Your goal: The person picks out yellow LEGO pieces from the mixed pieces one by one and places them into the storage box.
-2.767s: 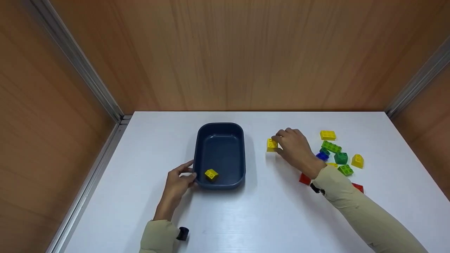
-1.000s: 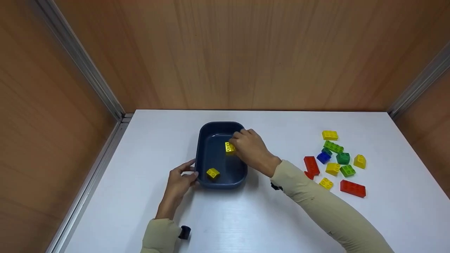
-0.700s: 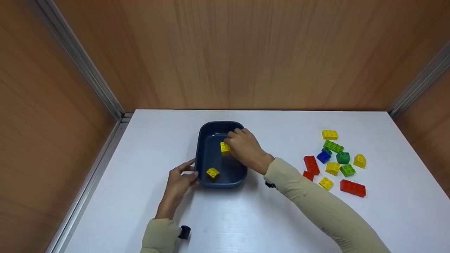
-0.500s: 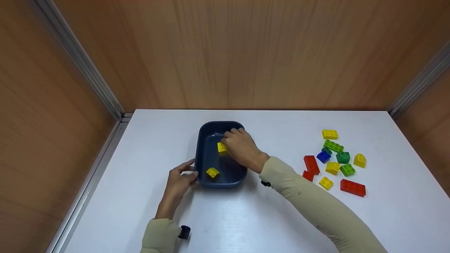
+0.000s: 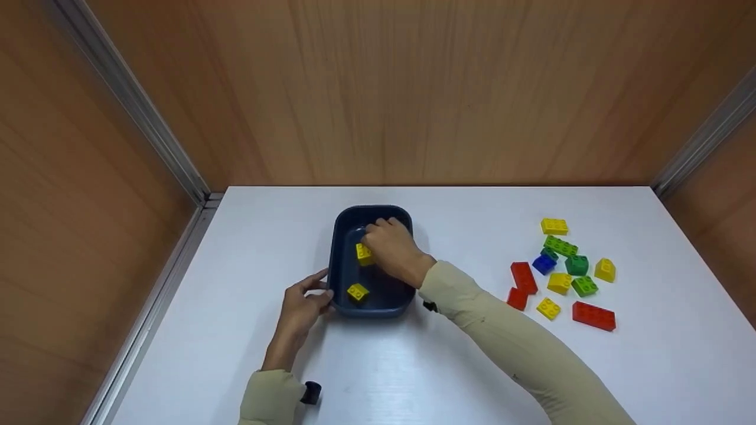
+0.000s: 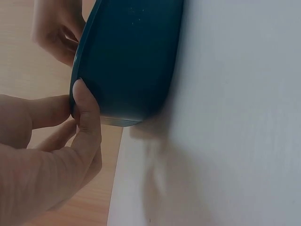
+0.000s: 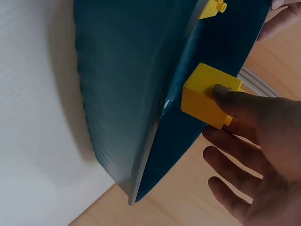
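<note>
A dark blue rectangular tray stands on the white table in the head view. My left hand pinches its rim at the near left corner; the left wrist view shows thumb and fingers on either side of the wall. Inside the tray, my right hand holds a yellow building brick between thumb and fingers. In the right wrist view that yellow brick has its studs toward the palm. A second yellow brick lies in the tray's near left part.
Right of the tray lie loose bricks: a long red one, another red one, a blue one, a light green one, a yellow one and several more. A wooden panel rises behind the table.
My right hand has carried the yellow brick from the table beside the tray leftward into it, then further left inside. My left hand has stayed at the tray's rim.
</note>
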Available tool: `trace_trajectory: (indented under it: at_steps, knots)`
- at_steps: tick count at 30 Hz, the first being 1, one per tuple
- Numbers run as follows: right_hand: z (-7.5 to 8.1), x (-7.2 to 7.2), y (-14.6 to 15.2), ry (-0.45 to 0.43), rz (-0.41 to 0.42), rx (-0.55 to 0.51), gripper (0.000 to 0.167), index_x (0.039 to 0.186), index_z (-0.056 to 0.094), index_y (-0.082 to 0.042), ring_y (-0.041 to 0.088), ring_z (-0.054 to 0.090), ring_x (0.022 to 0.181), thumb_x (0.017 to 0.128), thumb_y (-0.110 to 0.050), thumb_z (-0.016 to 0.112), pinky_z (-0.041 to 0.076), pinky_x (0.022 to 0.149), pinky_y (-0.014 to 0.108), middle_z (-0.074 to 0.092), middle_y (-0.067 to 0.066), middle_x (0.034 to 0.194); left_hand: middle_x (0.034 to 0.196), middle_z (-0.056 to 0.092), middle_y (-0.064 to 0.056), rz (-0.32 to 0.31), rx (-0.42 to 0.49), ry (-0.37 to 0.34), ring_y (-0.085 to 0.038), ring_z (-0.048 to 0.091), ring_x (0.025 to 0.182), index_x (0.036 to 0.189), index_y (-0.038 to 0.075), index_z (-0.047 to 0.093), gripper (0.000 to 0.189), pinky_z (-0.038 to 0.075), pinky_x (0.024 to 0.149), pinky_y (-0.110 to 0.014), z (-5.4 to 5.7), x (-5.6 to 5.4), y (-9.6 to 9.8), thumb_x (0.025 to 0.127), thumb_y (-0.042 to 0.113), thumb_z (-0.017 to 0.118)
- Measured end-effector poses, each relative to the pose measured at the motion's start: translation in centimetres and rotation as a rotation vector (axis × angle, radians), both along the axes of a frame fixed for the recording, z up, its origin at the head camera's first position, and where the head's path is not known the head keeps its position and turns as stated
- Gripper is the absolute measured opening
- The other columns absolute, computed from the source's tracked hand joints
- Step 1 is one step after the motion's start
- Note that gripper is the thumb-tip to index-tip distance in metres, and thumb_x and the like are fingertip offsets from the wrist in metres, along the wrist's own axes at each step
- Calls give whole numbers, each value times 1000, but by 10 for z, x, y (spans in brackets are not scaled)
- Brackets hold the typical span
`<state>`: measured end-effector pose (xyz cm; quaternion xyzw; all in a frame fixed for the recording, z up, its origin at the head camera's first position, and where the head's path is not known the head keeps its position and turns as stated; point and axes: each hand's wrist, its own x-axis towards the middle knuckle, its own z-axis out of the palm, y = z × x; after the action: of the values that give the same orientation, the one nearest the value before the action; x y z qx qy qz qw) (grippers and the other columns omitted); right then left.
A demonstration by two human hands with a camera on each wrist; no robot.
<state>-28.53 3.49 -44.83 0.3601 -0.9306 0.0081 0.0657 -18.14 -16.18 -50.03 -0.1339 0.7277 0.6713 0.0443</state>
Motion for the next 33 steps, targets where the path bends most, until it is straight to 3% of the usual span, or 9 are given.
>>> trace_trajectory:
  at_steps: [13,21,33]
  knots:
    - [-7,-4,-11,-86,-50,51,26,125,77,-7,30,67,120,99,-12,75,48,115,51,74,10,127,124,57,-23,13,-2,1,-21,67,87,148,-2,58,49,61,74,-28,-1,-1,1,100,-10,61]
    - [-6,-3,-19,-118,-61,68,30,122,76,-8,29,67,120,92,-9,82,47,116,51,75,8,124,125,56,-23,8,-4,-8,-20,67,87,149,-2,57,49,62,77,-30,1,-1,1,101,-9,61]
    - [-12,-5,-26,-184,-65,33,22,116,78,-8,29,68,121,94,-6,78,46,116,53,76,10,123,126,55,-23,9,-4,-15,-19,66,88,149,-1,58,49,61,78,-31,0,-1,0,101,-7,61]
